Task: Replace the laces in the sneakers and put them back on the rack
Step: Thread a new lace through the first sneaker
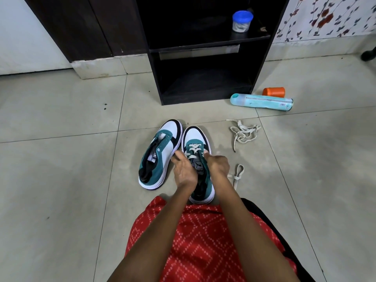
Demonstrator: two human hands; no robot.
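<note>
On the floor, the teal, white and black left sneaker stands unlaced just beside the right sneaker, whose front eyelets hold a white lace. Both toes point at the dark rack. A loose lace lies tangled nearby.

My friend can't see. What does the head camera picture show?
A person's left hand and right hand work at the white lace of a teal-and-white sneaker on a tiled floor. Its unlaced twin sits beside it, a loose lace lies to the right, and a dark rack stands behind.

Pale grey floor tiles with thin dark grout lines. Floral wallpaper at right. Dark wooden panel at left.
</note>
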